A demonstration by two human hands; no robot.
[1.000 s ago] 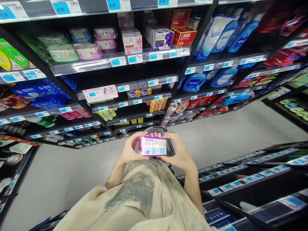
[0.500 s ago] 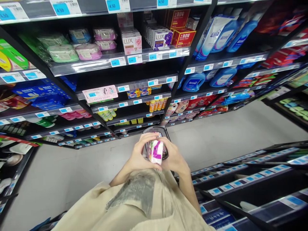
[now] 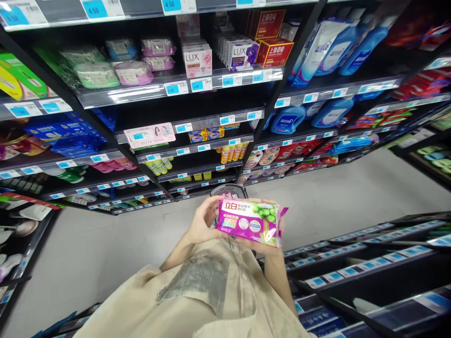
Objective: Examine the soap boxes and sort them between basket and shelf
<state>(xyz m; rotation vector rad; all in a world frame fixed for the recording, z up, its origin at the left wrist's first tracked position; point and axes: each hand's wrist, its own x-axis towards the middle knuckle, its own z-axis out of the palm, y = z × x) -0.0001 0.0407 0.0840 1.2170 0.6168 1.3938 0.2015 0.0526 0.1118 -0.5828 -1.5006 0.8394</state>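
Observation:
A purple and white wrapped soap bar [image 3: 251, 222] is held level before my body, its printed front with green fruit turned up. My left hand [image 3: 204, 219] grips its left end, thumb and fingers around the edge. My right hand [image 3: 262, 247] holds it from below and behind at the right; most of its fingers are hidden by the pack. Just beyond the hands, a grey basket [image 3: 229, 189] with perforated sides shows in part, with some purple packs inside.
Ahead stands a shelf with boxed LUX soap [image 3: 197, 61], red soap boxes [image 3: 276, 51], wrapped soaps [image 3: 134, 72] and blue detergent bottles [image 3: 288, 119]. Grey floor [image 3: 134, 239] runs between this shelf and another shelf [image 3: 369, 263] at the lower right.
The soap bar has turned from end-on to its broad printed front. My right hand has shifted from the pack's side to beneath and behind it. The view has moved slightly.

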